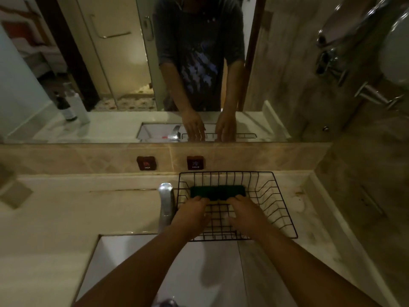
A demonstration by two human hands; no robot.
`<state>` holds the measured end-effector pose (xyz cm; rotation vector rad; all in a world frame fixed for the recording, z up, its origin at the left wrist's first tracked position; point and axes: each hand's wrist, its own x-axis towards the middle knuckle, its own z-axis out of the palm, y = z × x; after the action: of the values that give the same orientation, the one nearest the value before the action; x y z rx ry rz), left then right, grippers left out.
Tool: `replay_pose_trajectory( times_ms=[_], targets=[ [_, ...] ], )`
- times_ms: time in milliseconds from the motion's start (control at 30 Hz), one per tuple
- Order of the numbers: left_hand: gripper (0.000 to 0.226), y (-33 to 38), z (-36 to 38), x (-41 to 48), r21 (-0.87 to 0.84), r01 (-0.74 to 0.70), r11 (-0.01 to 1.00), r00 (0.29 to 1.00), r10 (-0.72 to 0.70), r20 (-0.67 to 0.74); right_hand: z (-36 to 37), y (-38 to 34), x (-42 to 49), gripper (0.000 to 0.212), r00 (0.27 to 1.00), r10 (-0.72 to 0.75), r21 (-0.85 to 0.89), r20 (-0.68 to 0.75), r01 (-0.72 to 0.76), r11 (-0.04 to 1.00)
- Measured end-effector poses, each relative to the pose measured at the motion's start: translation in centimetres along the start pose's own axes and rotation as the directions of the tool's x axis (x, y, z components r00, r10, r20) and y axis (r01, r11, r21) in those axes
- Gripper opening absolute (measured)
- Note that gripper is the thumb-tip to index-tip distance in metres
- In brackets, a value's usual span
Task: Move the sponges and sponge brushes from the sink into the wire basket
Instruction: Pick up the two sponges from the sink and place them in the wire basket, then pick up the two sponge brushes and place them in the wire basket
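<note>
A black wire basket (pixel 281 209) stands on the counter behind the white sink (pixel 124 262). Inside it, against the far wall, lies a sponge (pixel 218 191) with a dark green top and a thin yellow edge underneath. Both of my hands reach into the basket. My left hand (pixel 194 212) grips the sponge's left near edge, and my right hand (pixel 247 212) grips its right near edge. My forearms cross over the sink and hide much of its basin. No other sponge or sponge brush shows in the sink.
A chrome tap (pixel 165 202) rises just left of the basket. HOT (pixel 147 163) and COLD (pixel 195 162) labels sit on the tiled backsplash. A mirror (pixel 110 63) above reflects a person and two bottles (pixel 74 107). Chrome fittings (pixel 345 52) hang at upper right.
</note>
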<state>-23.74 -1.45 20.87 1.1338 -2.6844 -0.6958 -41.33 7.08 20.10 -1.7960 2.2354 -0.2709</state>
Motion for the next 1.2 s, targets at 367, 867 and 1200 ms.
replay_pose_trajectory(
  times_ms=[367, 867, 1200],
  targets=[
    [0.019, -4.0, -4.3, -9.7, -0.099, -0.151, 0.984, 0.989, 0.150, -0.019, 0.2, -10.0, -7.3, 0.034, 0.976, 0.107, -0.005, -0.191, -0.110, 0.994],
    [0.039, -9.0, -4.4, -16.7, 0.009, -0.083, 0.997, 0.995, 0.082, 0.061, 3.7, -15.5, -12.2, 0.053, 0.972, 0.213, 0.004, -0.098, -0.213, 0.977],
    [0.055, -7.5, -1.8, -17.0, 0.107, 0.014, 0.994, 0.991, -0.027, 0.129, 6.3, -12.8, -13.2, 0.061, 0.984, 0.170, 0.032, 0.054, -0.172, 0.985]
  ],
)
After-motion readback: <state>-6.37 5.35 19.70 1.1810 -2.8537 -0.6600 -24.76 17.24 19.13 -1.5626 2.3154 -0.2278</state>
